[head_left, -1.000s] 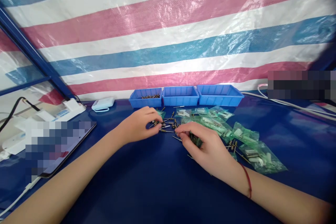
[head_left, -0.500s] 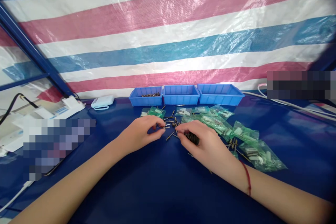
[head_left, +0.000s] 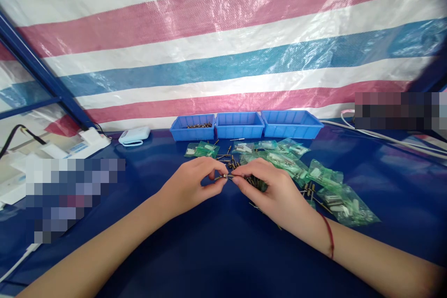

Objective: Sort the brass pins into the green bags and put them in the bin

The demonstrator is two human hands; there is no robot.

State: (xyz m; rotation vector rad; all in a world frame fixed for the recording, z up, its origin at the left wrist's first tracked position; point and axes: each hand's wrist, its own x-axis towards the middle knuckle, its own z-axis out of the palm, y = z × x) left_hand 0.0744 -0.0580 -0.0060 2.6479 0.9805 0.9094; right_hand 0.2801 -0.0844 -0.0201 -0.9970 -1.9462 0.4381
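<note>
My left hand (head_left: 193, 185) and my right hand (head_left: 270, 191) meet fingertip to fingertip just above the blue table, pinching a small metal pin (head_left: 226, 177) between them. My right hand also cups a bundle of dark pins (head_left: 257, 183) in its palm. Loose pins (head_left: 226, 160) lie scattered on the table just behind my fingers. Green plastic bags (head_left: 316, 179) with small parts spread to the right of my right hand.
Three blue bins (head_left: 239, 125) stand in a row at the back; the left bin (head_left: 193, 127) holds small brass parts. A white device (head_left: 133, 135) and cables lie at back left. A striped tarp (head_left: 223, 32) hangs behind the table (head_left: 216, 251).
Both hands have lifted off the pile of pins and drawn together; a pin is now held between the fingertips of both hands.
</note>
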